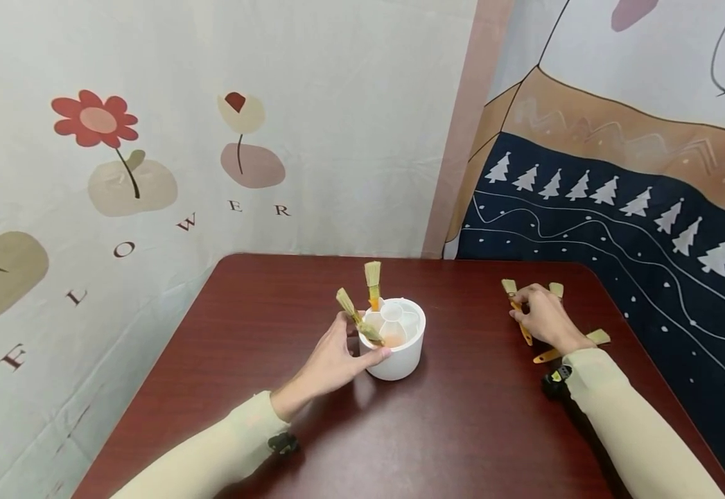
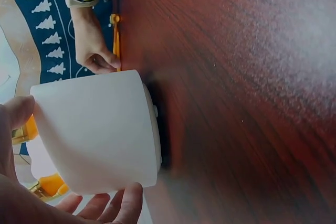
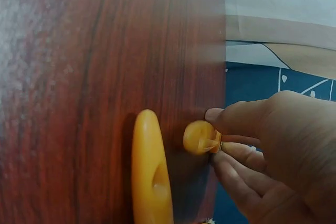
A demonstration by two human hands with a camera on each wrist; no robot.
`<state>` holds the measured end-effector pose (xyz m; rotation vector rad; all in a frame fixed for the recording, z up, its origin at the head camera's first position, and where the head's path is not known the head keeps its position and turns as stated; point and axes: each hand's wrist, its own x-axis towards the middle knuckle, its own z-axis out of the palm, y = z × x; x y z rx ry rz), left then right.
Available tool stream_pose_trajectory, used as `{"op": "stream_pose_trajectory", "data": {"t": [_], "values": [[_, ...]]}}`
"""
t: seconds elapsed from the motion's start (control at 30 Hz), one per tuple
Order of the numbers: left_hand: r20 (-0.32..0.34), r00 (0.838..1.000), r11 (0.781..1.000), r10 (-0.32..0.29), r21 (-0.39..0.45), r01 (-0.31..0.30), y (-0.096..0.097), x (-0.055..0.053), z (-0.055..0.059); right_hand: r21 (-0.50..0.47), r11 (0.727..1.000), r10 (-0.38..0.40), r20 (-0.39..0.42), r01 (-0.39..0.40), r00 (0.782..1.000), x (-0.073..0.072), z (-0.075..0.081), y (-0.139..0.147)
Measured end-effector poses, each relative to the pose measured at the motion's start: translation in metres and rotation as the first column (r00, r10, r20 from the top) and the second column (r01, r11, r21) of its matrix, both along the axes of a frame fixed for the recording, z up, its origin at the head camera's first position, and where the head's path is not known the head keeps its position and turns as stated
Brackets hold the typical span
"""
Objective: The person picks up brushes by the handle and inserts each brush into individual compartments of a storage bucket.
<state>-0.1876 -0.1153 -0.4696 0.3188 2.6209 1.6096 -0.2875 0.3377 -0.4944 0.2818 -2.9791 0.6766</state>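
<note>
My left hand [image 1: 337,353] grips a white round holder [image 1: 394,364] with inner compartments, thumb on its near side and fingers around the left. Two brushes with pale bristles stand in it: one upright brush [image 1: 372,277] at the back, one leaning brush [image 1: 346,303] to the left. At the table's right, my right hand [image 1: 542,317] pinches a brush [image 3: 199,137] by its yellow-orange handle, between thumb and fingers. Just beyond this hand, the bristles of another brush [image 1: 556,289] show, its handle hidden. Nearer me lies one more brush [image 1: 547,356], partly covered by the wrist.
The dark red-brown table [image 1: 263,305] reaches back to a pale flower-printed curtain [image 1: 350,125]. Along its right side hangs a navy cloth [image 1: 618,242] with white trees. A dark wrist device [image 1: 283,442] sits at the left cuff, another wrist device [image 1: 556,381] at the right.
</note>
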Motion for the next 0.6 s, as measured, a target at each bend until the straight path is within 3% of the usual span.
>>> {"op": "stream_pose_trajectory", "data": {"t": [0.33, 0.6], "values": [[0.001, 0.998, 0.998, -0.061, -0.014, 0.061, -0.0035, -0.0063, 0.0011, -0.027, 0.998, 0.055, -0.015, -0.056, 0.998, 0.0003, 0.0003, 0.0015], [0.052, 0.994, 0.996, -0.095, 0.007, 0.094, -0.0063, -0.0099, 0.0031, -0.017, 0.998, 0.063, 0.001, -0.063, 0.998, -0.0006, 0.0022, 0.0021]]}}
